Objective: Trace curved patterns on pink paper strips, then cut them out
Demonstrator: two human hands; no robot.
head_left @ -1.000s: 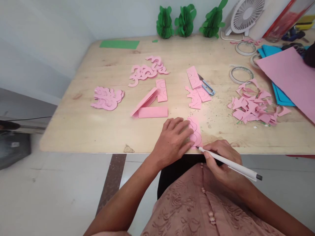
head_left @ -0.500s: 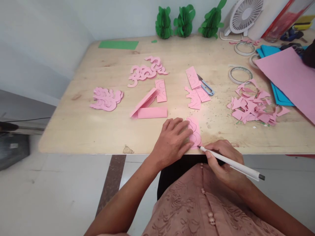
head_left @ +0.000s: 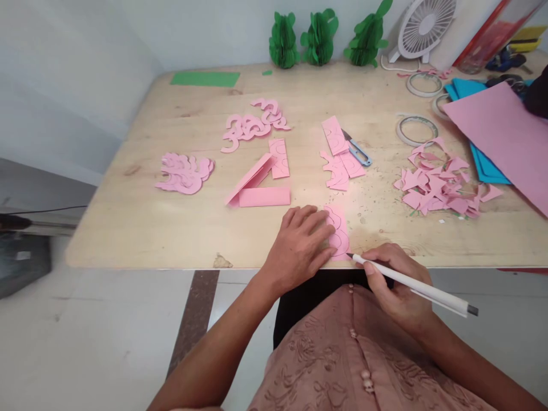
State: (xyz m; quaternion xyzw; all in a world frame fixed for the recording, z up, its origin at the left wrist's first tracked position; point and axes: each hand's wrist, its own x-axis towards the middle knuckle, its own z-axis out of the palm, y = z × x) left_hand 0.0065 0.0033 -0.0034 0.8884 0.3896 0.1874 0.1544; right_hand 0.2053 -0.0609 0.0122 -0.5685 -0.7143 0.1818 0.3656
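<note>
Near the table's front edge lies a pink paper strip [head_left: 341, 237] with wavy curved lines drawn on it. My left hand [head_left: 299, 242] rests on the strip's left side, fingers spread and pressing it to the table, hiding part of it. Between the fingers of my right hand [head_left: 396, 279] is a slim white pen [head_left: 411, 281], closed on near its dark tip. That tip is at the strip's lower right edge; whether it touches the paper I cannot tell. Folded pink paper [head_left: 264, 196] lies beyond my left hand.
Blue thread snips [head_left: 358, 153] lie by marked pink strips [head_left: 335, 135]. Cut pink shapes [head_left: 185, 173] sit at left, pink scraps [head_left: 436, 185] at right. Tape rolls [head_left: 417, 131], a white fan [head_left: 427, 25] and green paper figures [head_left: 320, 37] stand farther back.
My right hand and the pen have shifted slightly to the right, the tip moving to the strip's right edge. My left hand stays in place on the strip.
</note>
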